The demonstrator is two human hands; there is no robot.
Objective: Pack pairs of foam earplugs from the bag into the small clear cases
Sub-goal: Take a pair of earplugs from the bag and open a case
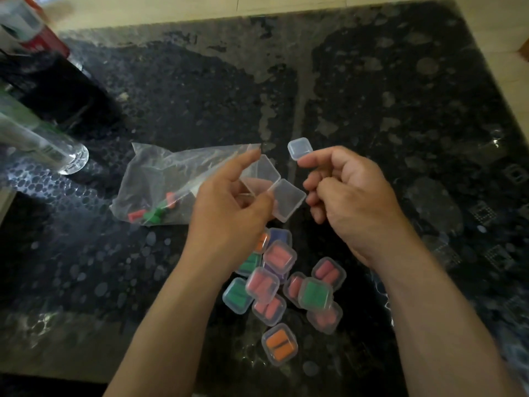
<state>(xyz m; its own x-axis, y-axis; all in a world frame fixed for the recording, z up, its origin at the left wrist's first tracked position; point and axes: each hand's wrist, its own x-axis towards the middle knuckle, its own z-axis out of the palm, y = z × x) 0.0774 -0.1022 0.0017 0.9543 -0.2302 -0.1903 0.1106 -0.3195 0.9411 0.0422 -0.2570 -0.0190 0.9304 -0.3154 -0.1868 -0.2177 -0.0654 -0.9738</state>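
Note:
My left hand (229,207) holds an open clear case (274,187) above the table, its two halves spread apart and nothing visible inside. My right hand (346,196) is just to the right of it, fingers curled; I cannot tell whether it holds anything. A shut empty clear case (299,148) lies on the table right beyond my right fingertips. The clear plastic bag (160,179) lies left of my hands with a few red and green earplugs (153,212) in its lower corner. Several shut cases with pink, green, orange and purple earplugs (286,285) are piled near my wrists.
The dark patterned glass table (400,110) spreads out to the right and back. A clear glass (57,150) stands at the left edge, with a dark object (57,90) and a red-labelled container (43,35) behind it.

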